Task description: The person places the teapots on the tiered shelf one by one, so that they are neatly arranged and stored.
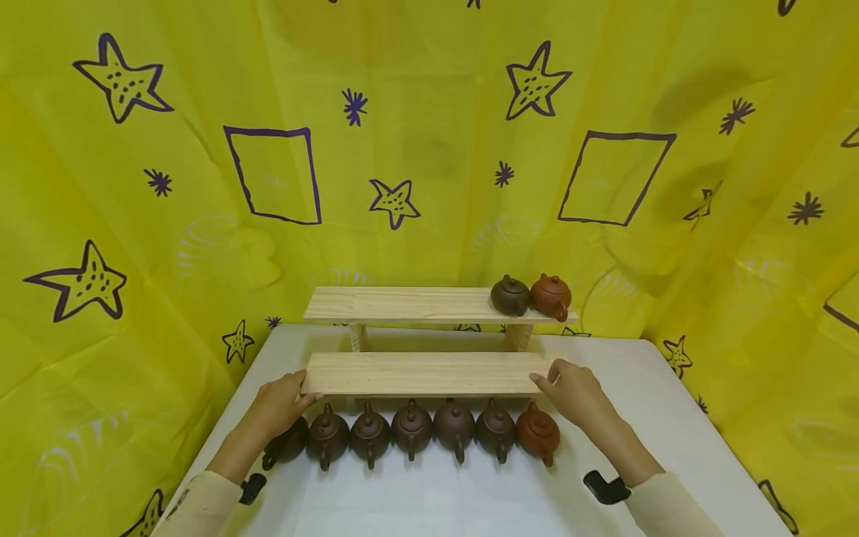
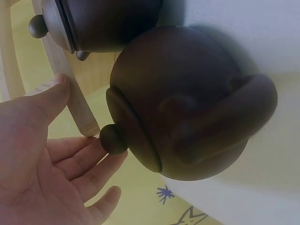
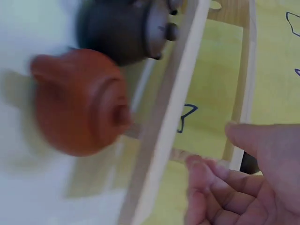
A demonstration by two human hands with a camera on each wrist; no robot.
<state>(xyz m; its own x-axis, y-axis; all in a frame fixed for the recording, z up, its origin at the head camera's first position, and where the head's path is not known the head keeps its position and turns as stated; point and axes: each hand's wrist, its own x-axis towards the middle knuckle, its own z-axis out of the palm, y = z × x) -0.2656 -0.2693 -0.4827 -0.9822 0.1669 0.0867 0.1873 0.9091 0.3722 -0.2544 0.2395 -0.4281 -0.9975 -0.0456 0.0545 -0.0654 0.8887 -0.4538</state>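
Note:
A two-tier wooden shelf (image 1: 429, 373) stands on the table. At the left end of its lower board, my left hand (image 1: 277, 403) grips the corner, thumb along the front edge and fingers round the end. A dark brown teapot (image 2: 183, 103) sits just below that hand, its lid knob close to the fingertips. Over the right end of the lower board is my right hand (image 1: 573, 388), thumb and fingers apart. In the right wrist view nothing lies between them, and a reddish clay teapot (image 3: 79, 103) is nearby. Whether this hand touches the board I cannot tell.
Several dark brown teapots (image 1: 411, 429) line the table before the shelf, the reddish one at their right end. On the upper board (image 1: 403, 304), a dark teapot (image 1: 510, 297) and a reddish teapot (image 1: 552, 296) stand at the right. Yellow patterned cloth (image 1: 429, 149) hangs behind.

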